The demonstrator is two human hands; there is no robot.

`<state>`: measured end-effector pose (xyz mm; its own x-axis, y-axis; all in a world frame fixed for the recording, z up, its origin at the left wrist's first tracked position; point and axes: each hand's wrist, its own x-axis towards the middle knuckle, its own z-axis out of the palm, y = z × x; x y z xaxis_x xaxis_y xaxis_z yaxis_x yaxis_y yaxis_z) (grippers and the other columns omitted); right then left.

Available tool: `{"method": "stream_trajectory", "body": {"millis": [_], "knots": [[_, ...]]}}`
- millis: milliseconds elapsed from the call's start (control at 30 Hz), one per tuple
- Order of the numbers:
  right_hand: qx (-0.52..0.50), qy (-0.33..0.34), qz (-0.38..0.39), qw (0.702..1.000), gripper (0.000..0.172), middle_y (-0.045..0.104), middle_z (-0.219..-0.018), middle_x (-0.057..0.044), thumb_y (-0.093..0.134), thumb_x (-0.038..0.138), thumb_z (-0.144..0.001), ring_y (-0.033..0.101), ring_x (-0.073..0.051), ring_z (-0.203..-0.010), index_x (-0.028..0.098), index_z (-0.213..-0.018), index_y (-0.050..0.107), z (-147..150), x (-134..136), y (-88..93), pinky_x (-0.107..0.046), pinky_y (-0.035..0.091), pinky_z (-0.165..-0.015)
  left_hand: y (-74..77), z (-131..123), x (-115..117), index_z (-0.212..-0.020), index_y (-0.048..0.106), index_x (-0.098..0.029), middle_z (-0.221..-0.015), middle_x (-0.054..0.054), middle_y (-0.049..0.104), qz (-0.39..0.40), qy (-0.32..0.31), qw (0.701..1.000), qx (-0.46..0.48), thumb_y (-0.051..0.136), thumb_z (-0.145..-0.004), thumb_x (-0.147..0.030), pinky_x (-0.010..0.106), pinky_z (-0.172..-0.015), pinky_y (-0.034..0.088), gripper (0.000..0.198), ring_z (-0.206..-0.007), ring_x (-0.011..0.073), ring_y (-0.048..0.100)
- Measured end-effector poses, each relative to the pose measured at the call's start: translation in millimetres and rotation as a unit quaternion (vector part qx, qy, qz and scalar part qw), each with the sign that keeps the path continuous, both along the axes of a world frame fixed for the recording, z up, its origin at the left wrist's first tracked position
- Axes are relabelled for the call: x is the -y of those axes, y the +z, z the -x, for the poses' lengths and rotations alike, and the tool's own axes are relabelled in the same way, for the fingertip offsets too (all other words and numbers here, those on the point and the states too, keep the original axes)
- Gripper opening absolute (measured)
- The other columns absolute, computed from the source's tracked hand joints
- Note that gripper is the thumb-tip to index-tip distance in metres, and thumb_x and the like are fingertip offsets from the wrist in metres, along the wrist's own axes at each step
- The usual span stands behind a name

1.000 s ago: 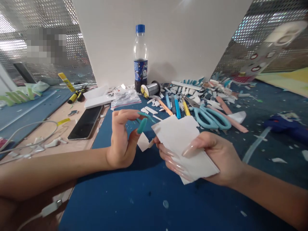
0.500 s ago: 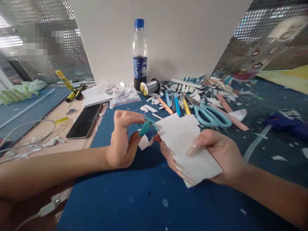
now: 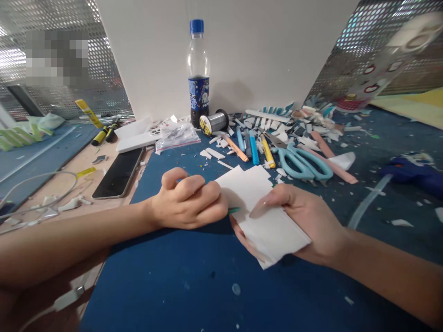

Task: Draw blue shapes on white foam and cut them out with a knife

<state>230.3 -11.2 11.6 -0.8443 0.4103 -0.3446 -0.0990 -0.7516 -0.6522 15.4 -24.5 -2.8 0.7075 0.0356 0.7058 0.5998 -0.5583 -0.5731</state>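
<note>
My right hand (image 3: 308,226) holds a white sheet (image 3: 266,221) with stepped upper edges just above the blue mat (image 3: 194,286), thumb pressed on top and fingers underneath. My left hand (image 3: 188,203) is curled with its knuckles up and presses against the sheet's left edge. Its fingertips are hidden, and only one teal nail tip shows at the sheet's edge. I cannot tell whether it pinches the sheet or something small.
Teal scissors (image 3: 301,163), several pens (image 3: 254,150) and many paper scraps lie behind the hands. A cola bottle (image 3: 198,78) and a wire spool (image 3: 214,122) stand by the white wall. A phone (image 3: 119,173) and cable (image 3: 44,184) lie left, a blue glue gun (image 3: 411,173) right.
My left hand has turned palm down, moved right and closed against the sheet's left edge. The small white scrap seen below its fingers is now covered. My right hand has kept its hold.
</note>
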Motion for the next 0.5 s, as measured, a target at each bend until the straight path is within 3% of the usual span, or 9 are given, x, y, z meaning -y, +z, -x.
{"method": "stream_trajectory", "body": {"millis": [167, 267, 367, 500], "knots": [[0.059, -0.037, 0.087, 0.994, 0.022, 0.065, -0.062, -0.011, 0.053, 0.030, -0.067, 0.064, -0.016, -0.054, 0.012, -0.072, 0.065, 4.3, 4.6, 8.0, -0.025, 0.055, -0.054, 9.4, 2.4, 3.0, -0.068, 0.054, -0.023, -0.074, -0.004, 0.058, -0.003, -0.008, 0.997, -0.073, 0.058, -0.075, -0.003, 0.034, -0.061, 0.016, 0.021, -0.069, 0.0170, 0.035], [0.052, -0.025, 0.106, 0.993, 0.025, 0.064, -0.060, -0.011, 0.051, 0.031, -0.071, 0.061, -0.016, -0.049, 0.010, -0.071, 0.066, 5.6, 4.7, 11.0, -0.024, 0.050, -0.045, 13.3, 3.8, 3.3, -0.070, 0.056, -0.024, -0.076, -0.005, 0.057, 0.000, -0.023, 0.994, -0.107, 0.065, -0.072, -0.004, 0.035, -0.060, 0.013, 0.022, -0.070, 0.0168, 0.034], [0.040, -0.010, 0.118, 0.992, 0.021, 0.062, -0.056, -0.009, 0.052, 0.031, -0.072, 0.059, -0.016, -0.045, 0.013, -0.067, 0.062, 6.3, 4.4, 11.8, -0.023, 0.046, -0.039, 12.4, 2.9, 2.0, -0.074, 0.058, -0.024, -0.084, -0.004, 0.058, 0.010, -0.053, 0.990, -0.130, 0.070, -0.078, -0.014, 0.035, -0.060, 0.017, 0.016, -0.074, 0.0164, 0.037], [0.043, -0.025, 0.104, 0.993, 0.019, 0.059, -0.054, -0.005, 0.051, 0.030, -0.072, 0.058, -0.015, -0.043, 0.014, -0.069, 0.061, 7.8, 7.5, 11.7, -0.024, 0.049, -0.042, 7.4, -0.2, -1.2, -0.072, 0.057, -0.023, -0.084, -0.004, 0.060, 0.027, -0.105, 0.984, -0.139, 0.062, -0.088, -0.019, 0.033, -0.062, 0.024, 0.017, -0.079, 0.0141, 0.041]]}}
